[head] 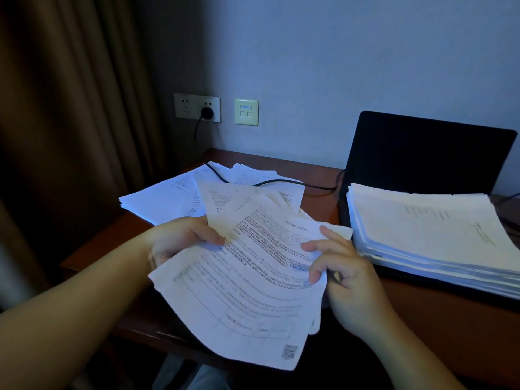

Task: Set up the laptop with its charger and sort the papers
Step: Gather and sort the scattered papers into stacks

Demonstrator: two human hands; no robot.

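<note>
While your left hand (180, 240) pinches the fanned papers (247, 280) over the desk's (320, 209) front edge, your right hand (337, 266) nips their right margin. Thin, floppy, slippery sheets: grip the edges, support underneath. Tall stack (430, 235) covers the laptop (427, 153) near the right edge.

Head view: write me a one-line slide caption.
Both hands, left and right, hold a fanned sheaf of printed white papers over a reddish-brown wooden desk, beside a paper-stacked open black laptop.
</note>
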